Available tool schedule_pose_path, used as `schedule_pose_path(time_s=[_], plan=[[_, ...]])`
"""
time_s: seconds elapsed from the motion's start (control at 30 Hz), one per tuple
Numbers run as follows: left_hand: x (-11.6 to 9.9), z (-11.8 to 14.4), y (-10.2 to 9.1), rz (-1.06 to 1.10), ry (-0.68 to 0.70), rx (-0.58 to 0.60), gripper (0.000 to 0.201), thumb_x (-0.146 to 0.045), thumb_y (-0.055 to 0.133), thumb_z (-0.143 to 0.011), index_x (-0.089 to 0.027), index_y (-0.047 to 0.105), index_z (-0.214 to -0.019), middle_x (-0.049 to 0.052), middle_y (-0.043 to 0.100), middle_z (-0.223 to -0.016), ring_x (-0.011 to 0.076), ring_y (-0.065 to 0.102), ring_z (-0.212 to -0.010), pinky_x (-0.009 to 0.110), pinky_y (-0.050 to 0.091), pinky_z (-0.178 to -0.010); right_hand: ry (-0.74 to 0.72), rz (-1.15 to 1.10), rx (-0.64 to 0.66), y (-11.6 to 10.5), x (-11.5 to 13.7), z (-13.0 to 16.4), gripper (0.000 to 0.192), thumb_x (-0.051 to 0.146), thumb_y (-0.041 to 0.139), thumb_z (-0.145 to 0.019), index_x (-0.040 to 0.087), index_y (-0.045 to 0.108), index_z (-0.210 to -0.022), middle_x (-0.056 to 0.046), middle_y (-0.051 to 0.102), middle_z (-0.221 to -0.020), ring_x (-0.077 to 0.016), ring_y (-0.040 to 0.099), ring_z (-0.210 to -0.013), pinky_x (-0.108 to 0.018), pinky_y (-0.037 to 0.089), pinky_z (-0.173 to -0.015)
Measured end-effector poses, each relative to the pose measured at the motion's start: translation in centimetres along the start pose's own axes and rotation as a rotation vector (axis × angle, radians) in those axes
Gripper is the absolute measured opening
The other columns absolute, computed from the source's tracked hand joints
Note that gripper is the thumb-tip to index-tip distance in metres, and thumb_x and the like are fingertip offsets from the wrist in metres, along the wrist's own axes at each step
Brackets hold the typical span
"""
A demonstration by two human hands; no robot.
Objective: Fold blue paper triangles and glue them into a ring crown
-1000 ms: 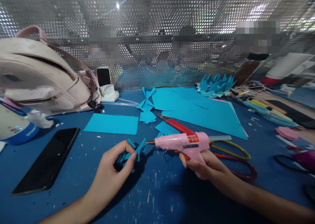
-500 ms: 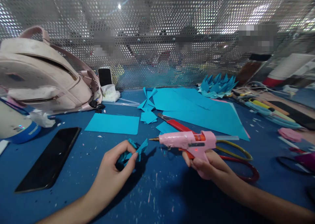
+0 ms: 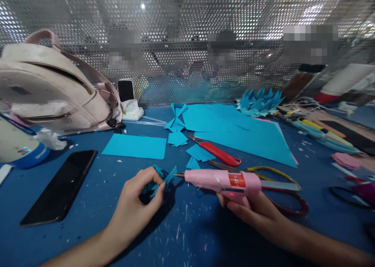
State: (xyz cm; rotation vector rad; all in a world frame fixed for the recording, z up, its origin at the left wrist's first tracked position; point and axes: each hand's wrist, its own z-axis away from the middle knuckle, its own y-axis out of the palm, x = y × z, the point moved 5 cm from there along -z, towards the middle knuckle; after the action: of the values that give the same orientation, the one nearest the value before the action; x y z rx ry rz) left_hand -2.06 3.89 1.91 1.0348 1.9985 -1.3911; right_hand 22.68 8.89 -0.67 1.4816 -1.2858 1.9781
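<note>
My left hand (image 3: 134, 202) pinches a small folded piece of teal paper (image 3: 164, 178) just above the blue table (image 3: 187, 235). My right hand (image 3: 254, 210) grips a pink glue gun (image 3: 225, 181) by its handle. The gun lies nearly level, and its brass nozzle points left, almost touching the folded paper. Behind the gun lie a red-handled utility knife (image 3: 215, 151) and scissors (image 3: 278, 189) with yellow and red handles.
A black phone (image 3: 58, 185) lies at the left, beside a pale pink backpack (image 3: 49, 91) and a white and blue container (image 3: 17, 149). Teal paper sheets (image 3: 240, 132), a rectangle (image 3: 134, 146) and a folded paper flower (image 3: 259, 101) sit in front of a perforated metal screen (image 3: 187, 36). Pens lie at the right.
The glue gun has dropped lower and tilted flatter, and its nozzle has come up close to the folded paper. My left hand has stayed put with the paper.
</note>
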Motion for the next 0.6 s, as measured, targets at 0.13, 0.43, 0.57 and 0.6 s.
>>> schedule_pose_path(time_s=[0.13, 0.43, 0.57, 0.6], plan=[[-0.1, 0.0, 0.0, -0.006, 0.002, 0.0, 0.02, -0.02, 0.049, -0.093, -0.02, 0.049, -0.073, -0.003, 0.052, -0.068, 0.0128, 0.049, -0.063, 0.025, 0.037, -0.062, -0.001, 0.039, -0.004, -0.1, 1.0, -0.1, 0.035, 0.054, 0.055, -0.088, 0.021, 0.066, -0.09, -0.006, 0.065, -0.078, -0.0198, 0.059, -0.07, -0.029, 0.054, -0.064], [-0.1, -0.1, -0.1, 0.006, -0.003, -0.014, 0.02, -0.019, 0.05, -0.091, -0.02, 0.05, -0.071, -0.004, 0.052, -0.067, 0.0125, 0.05, -0.063, 0.024, 0.036, -0.061, -0.068, 0.117, -0.033, -0.1, 1.5, -0.2, 0.034, 0.05, 0.053, -0.089, 0.019, 0.067, -0.085, -0.006, 0.065, -0.074, -0.019, 0.059, -0.067, -0.028, 0.054, -0.061], [-0.1, 0.0, -0.1, 0.015, -0.014, -0.01, 0.02, -0.019, 0.05, -0.091, -0.02, 0.05, -0.071, -0.004, 0.052, -0.066, 0.0123, 0.049, -0.063, 0.023, 0.036, -0.06, -0.06, 0.149, -0.036, -0.2, 1.2, -0.1, 0.038, 0.052, 0.052, -0.09, 0.019, 0.067, -0.08, -0.006, 0.063, -0.07, -0.0183, 0.057, -0.063, -0.027, 0.052, -0.057], [-0.1, 0.0, -0.1, 0.019, -0.019, -0.012, 0.019, -0.019, 0.05, -0.091, -0.02, 0.05, -0.072, -0.004, 0.052, -0.067, 0.0122, 0.049, -0.063, 0.023, 0.036, -0.06, -0.064, 0.143, -0.041, -0.3, 1.3, -0.1, 0.037, 0.052, 0.052, -0.09, 0.019, 0.067, -0.081, -0.006, 0.063, -0.071, -0.0183, 0.057, -0.064, -0.027, 0.052, -0.059]])
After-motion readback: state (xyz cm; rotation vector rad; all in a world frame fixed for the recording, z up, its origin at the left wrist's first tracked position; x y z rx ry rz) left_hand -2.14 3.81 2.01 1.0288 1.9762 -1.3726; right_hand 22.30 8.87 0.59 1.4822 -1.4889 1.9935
